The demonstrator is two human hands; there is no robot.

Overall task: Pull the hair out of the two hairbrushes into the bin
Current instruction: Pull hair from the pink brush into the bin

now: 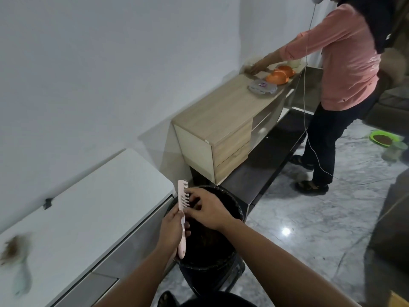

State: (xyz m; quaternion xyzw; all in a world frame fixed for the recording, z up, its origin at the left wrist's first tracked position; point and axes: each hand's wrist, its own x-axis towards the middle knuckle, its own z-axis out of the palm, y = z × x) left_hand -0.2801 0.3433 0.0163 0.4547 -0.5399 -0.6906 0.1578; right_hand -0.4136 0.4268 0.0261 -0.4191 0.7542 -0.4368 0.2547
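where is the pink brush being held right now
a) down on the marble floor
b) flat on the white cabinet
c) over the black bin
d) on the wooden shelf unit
c: the left hand grips the pink brush by its handle above the black bin, while the right hand picks at its bristles.

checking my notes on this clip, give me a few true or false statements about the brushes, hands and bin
1. The left hand holds the pink hairbrush by its handle. True.
2. The right hand rests on the white cabinet. False: its fingers are at the brush's bristles.
3. The brush is held over the black bin. True.
4. The second hairbrush is already in the bin. False: it lies on the white cabinet with hair in it.
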